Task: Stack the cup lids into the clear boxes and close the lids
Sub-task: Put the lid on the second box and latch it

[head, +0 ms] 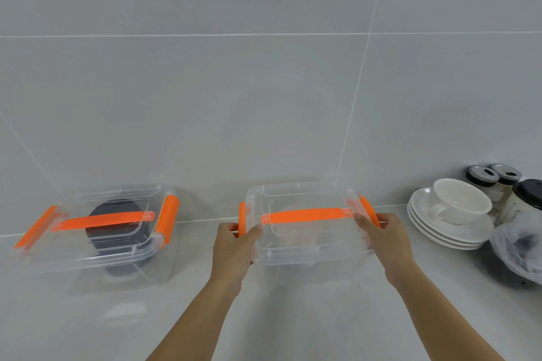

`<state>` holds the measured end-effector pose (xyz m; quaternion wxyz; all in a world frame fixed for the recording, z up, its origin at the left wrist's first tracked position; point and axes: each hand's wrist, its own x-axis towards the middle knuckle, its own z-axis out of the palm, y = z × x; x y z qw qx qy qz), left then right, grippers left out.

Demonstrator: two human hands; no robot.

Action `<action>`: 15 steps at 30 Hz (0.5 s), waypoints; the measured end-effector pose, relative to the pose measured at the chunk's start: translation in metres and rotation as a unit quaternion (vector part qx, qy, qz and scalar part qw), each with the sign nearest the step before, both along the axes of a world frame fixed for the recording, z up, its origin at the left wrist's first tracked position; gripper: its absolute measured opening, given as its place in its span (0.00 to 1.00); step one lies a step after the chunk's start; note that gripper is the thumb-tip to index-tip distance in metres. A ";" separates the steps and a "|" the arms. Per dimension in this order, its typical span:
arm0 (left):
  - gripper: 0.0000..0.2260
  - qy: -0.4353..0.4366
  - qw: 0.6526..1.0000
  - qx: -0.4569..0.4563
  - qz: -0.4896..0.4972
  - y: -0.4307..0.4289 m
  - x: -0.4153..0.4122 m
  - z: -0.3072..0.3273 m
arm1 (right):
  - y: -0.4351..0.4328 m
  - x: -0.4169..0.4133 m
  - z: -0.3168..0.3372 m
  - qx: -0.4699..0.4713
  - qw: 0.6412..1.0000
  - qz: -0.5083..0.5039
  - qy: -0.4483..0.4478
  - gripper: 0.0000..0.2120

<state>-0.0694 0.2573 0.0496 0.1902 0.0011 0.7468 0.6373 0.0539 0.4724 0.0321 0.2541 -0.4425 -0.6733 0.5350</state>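
Two clear boxes with orange handles and side clips stand on the pale counter. The left box [96,255] has its lid on, and a stack of dark cup lids [117,231] shows through it. The right box [308,252] also has its lid on; pale, see-through contents are faintly visible inside. My left hand [234,252] grips that box's left end at the orange clip [242,218]. My right hand [384,243] grips its right end, fingers on the other orange clip [369,209].
At the right stand stacked white saucers [448,231] with a white cup [459,201] on top, dark-lidded jars [495,177] behind, and a crumpled plastic bag [519,249]. A grey tiled wall rises right behind the boxes.
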 end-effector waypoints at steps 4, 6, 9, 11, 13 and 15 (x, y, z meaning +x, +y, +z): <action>0.10 0.007 1.000 -0.004 -0.002 0.002 0.000 0.000 | 0.001 0.000 -0.001 0.014 1.000 0.002 -0.005 0.15; 0.08 0.018 1.000 -0.012 0.000 0.002 0.001 -0.002 | 0.001 0.000 0.000 0.021 1.000 0.005 -0.008 0.14; 0.07 0.046 0.999 -0.028 0.006 0.003 0.004 -0.003 | -0.001 0.000 0.000 0.058 0.998 0.004 -0.018 0.12; 0.06 0.062 0.997 -0.036 0.011 0.005 0.003 -0.004 | -0.002 0.000 0.002 0.090 0.995 0.007 -0.033 0.12; 0.07 0.074 0.996 -0.046 0.013 0.007 0.002 -0.004 | -0.002 -0.001 0.004 0.108 0.993 0.008 -0.047 0.12; 0.07 0.083 0.995 -0.058 0.015 0.008 0.002 -0.003 | -0.002 -0.001 0.004 0.119 0.991 0.011 -0.058 0.13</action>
